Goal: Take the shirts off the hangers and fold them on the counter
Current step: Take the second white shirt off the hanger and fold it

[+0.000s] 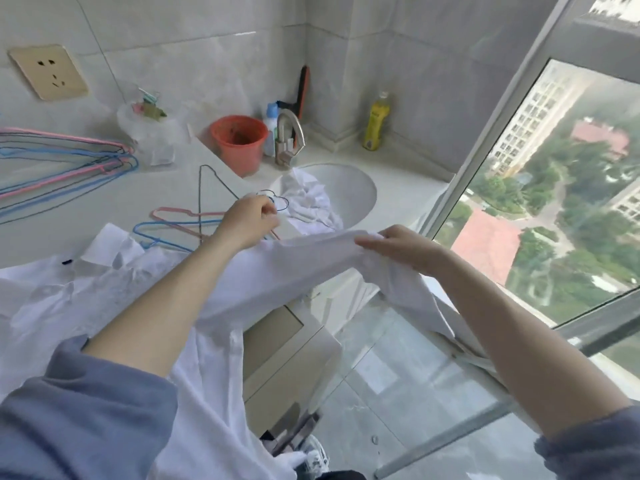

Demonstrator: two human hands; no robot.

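Now: left hand (pixel 250 221), right hand (pixel 398 245) each pinch white shirt (pixel 311 252) edge. Keep span taut, level. Lower onto counter (pixel 156 187), clear of loose hangers (pixel 173 223). Smooth before folding.

The person's left grip (pixel 250 220) and right grip (pixel 398 244) each pinch a white shirt (pixel 311 259) stretched between them at the bench (pixel 162 187) edge, loose wire hangers (pixel 180 223) lying just beyond, beside the sink (pixel 349 190).
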